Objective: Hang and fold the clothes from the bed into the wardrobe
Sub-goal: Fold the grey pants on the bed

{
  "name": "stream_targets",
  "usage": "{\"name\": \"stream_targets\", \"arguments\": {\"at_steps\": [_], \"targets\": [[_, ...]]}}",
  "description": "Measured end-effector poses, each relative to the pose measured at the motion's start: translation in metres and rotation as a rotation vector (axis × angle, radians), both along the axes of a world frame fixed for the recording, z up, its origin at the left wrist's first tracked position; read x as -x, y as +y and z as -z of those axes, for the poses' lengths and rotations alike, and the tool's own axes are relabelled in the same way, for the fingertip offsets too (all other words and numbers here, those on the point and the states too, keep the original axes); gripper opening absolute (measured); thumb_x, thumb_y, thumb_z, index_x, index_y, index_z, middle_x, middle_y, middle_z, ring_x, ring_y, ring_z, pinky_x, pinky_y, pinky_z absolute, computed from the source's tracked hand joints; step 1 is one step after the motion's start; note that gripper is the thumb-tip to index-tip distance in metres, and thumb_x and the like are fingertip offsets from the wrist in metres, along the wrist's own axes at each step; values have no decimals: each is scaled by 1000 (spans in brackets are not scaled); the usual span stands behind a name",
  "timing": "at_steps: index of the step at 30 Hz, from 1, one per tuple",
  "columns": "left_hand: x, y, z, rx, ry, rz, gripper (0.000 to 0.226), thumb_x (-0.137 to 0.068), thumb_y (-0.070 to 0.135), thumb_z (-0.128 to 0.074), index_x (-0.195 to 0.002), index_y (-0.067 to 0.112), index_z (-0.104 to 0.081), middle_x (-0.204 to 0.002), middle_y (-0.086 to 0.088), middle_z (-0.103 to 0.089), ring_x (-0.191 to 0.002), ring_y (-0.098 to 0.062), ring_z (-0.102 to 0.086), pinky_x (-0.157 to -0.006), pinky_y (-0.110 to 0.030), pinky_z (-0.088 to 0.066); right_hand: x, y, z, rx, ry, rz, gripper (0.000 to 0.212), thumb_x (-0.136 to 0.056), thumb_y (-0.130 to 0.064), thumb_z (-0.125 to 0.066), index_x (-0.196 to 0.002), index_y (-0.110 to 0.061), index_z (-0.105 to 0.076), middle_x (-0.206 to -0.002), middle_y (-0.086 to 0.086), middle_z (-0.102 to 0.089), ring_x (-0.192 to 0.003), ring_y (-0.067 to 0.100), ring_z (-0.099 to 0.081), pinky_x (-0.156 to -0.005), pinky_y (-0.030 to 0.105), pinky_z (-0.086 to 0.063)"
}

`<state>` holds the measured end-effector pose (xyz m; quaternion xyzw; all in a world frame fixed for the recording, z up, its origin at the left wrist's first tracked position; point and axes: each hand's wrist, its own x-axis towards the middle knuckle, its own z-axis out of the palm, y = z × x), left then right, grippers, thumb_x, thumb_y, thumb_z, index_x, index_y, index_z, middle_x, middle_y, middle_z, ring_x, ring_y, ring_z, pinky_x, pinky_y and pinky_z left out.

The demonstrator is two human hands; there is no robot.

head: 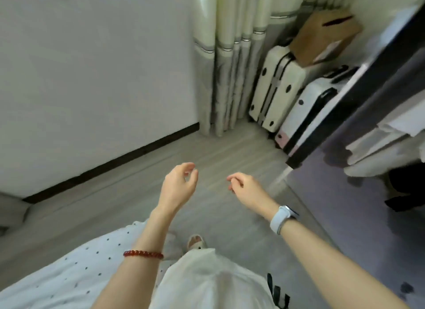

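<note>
White folded clothes (377,145) sit blurred inside the wardrobe (358,83) at right, cut off by the frame. Left hand (177,186) and right hand (247,190) hover over the floor (207,152), fingers loosely curled, holding nothing. Cardboard box (326,36) label unreadable.

Ahead of me the curtain (230,62) hangs; just right of it stand two pale suitcases (276,87), a cardboard box (326,34) resting on the nearer one.

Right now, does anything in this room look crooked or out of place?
The cardboard box sits tilted on top of the cream suitcase in the corner, one end hanging past it. Both hands, left and right, hold nothing. Otherwise nothing stands out.
</note>
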<state>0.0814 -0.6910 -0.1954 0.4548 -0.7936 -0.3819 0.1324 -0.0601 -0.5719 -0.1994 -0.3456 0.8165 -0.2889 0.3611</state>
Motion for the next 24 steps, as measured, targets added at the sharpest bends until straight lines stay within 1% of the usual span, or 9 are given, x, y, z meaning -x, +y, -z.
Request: {"name": "stream_targets", "arguments": {"at_steps": [1, 2, 6, 8, 11, 15, 18, 22, 24], "targets": [[-25, -33, -1, 4, -6, -69, 28, -93, 22, -51, -117, 12, -61, -115, -3, -64, -105, -15, -59, -89, -22, -39, -17, -44, 0, -6, -8, -65, 26, -96, -13, -41, -112, -9, -62, -96, 9, -68, -101, 28, -61, -93, 38, -46], [-32, -45, -3, 12, -8, -83, 28, -93, 21, -52, -117, 12, -61, -114, -2, -64, -105, -15, -59, -89, -22, -38, -23, -60, -3, 1, -6, -84, 27, -96, -13, -41, -113, -9, -62, -99, 11, -68, -102, 29, -60, -92, 36, -46], [-106, -117, -7, 16, 5, -314, 26, -93, 19, -53, -115, 10, -63, -112, -3, -65, -104, -16, -60, -84, -16, -35, -73, -162, -12, 22, -21, -313, 29, -98, -16, -38, -118, -13, -58, -106, 9, -66, -96, 22, -58, -78, 25, -42], [-147, -133, -6, 2, 14, -430, 26, -93, 20, -52, -115, 11, -62, -113, -2, -64, -104, -15, -59, -83, -14, -33, -100, -197, -14, 14, -33, -423, 30, -98, -17, -37, -119, -14, -57, -104, 6, -66, -95, 20, -60, -78, 26, -43], [-198, -162, -8, -7, 30, -621, 27, -94, 21, -51, -118, 12, -61, -115, -1, -62, -105, -13, -56, -88, -18, -36, -137, -262, -16, 3, -30, -583, 30, -98, -20, -35, -119, -18, -56, -104, 4, -66, -96, 20, -61, -78, 29, -46], [-246, -199, -11, 7, 37, -813, 28, -94, 23, -50, -120, 14, -59, -115, 2, -60, -105, -9, -54, -90, -18, -36, -184, -344, -15, 15, -6, -801, 30, -99, -23, -34, -120, -20, -56, -110, 0, -63, -100, 16, -59, -77, 24, -43], [-278, -229, -9, 15, 24, -967, 29, -94, 23, -50, -121, 14, -59, -116, 2, -59, -107, -9, -53, -91, -17, -34, -221, -402, -12, 4, -3, -970, 31, -99, -24, -34, -121, -20, -56, -111, 0, -63, -97, 14, -58, -79, 23, -41], [-307, -278, -2, 35, 20, -1169, 28, -94, 22, -51, -120, 14, -59, -116, 1, -59, -111, -12, -54, -92, -18, -34, -257, -480, -8, 8, 4, -1146, 32, -98, -22, -32, -121, -19, -55, -106, 2, -66, -99, 17, -59, -79, 23, -39], [-311, -299, -3, 29, 46, -1255, 28, -95, 22, -50, -120, 14, -59, -116, 2, -59, -111, -12, -54, -91, -18, -34, -268, -515, -8, 4, 29, -1209, 33, -97, -21, -32, -120, -19, -55, -105, 1, -66, -99, 17, -58, -81, 25, -42]]}}
